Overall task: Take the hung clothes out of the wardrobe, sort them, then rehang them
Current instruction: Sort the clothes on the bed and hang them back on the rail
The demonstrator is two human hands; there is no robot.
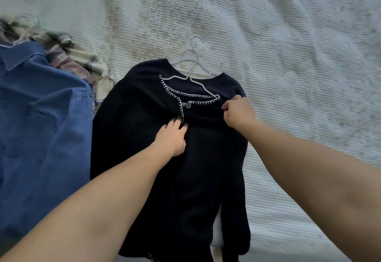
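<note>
Closest to the camera, two bare forearms reach out over a dark navy cardigan that's lying flat, front side up, on a bed with a white ribbed bedspread. The cardigan is the landmark for everything else, since it sits pretty much dead centre.

The left hand rests on the cardigan's chest, right at the front opening just below the button. Its fingers look loosely bent with the tips at the white-stitched edge, but whether they're actually pinching the fabric or just pressing on it can't be made out. The right hand is over at the cardigan's right-side neckline, fingers curled, pinching the knit just beside where the white blanket stitching ends.

A bit further up, a white hanger is still inside the cardigan's neck, its hook poking out past the collar onto the bedspread.

Left of the cardigan and touching its sleeve edge is a blue collared shirt, spread out and taking up most of that side. Beyond the shirt, further up-left from the cardigan, there's a blurry heap of plaid garments in cream and reddish checks, with what looks like a clear hanger among them. That corner is too smeared to say more.
</note>
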